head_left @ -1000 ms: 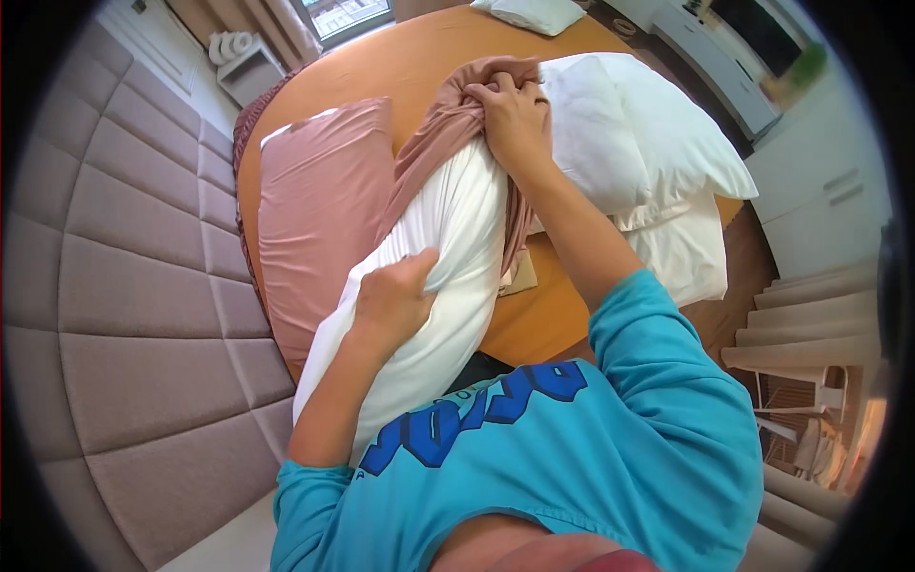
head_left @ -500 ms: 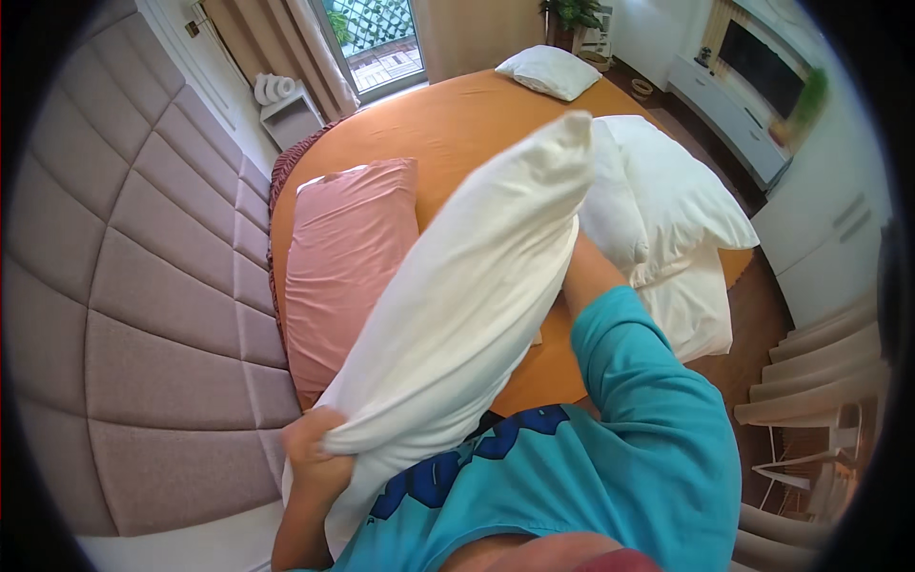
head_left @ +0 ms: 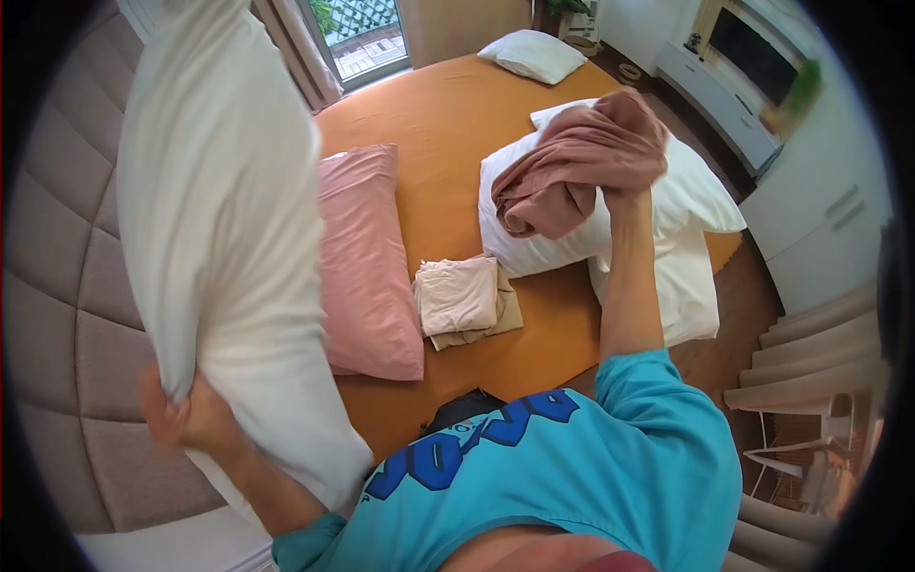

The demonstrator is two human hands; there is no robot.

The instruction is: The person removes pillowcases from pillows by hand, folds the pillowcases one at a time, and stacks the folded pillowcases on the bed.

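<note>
A large white pillow (head_left: 224, 210) stands on end at my left, leaning against the padded headboard side. My left hand (head_left: 195, 415) is closed on its lower left edge. My right arm reaches out over the bed, and my right hand (head_left: 627, 195) holds up a bunched dusty-pink cloth that looks like a pillowcase (head_left: 562, 176). The cloth covers most of its fingers. Below the cloth lie several white pillows (head_left: 543, 253), overlapping. A pink-covered pillow (head_left: 367, 267) rests between the upright pillow and a small stack of folded cream and beige cloths (head_left: 457, 296).
The bed has an orange sheet (head_left: 429, 124) and a rounded far edge. Another white pillow (head_left: 534, 55) lies at that edge. A tufted headboard (head_left: 124, 334) runs along the left. White drawers (head_left: 724, 105) and a curtain (head_left: 810, 367) stand at the right.
The white pillow has swung from across my front to the left, along with my left hand. My right hand has come out from behind it, showing the dusty-pink pillowcase and the folded cloths.
</note>
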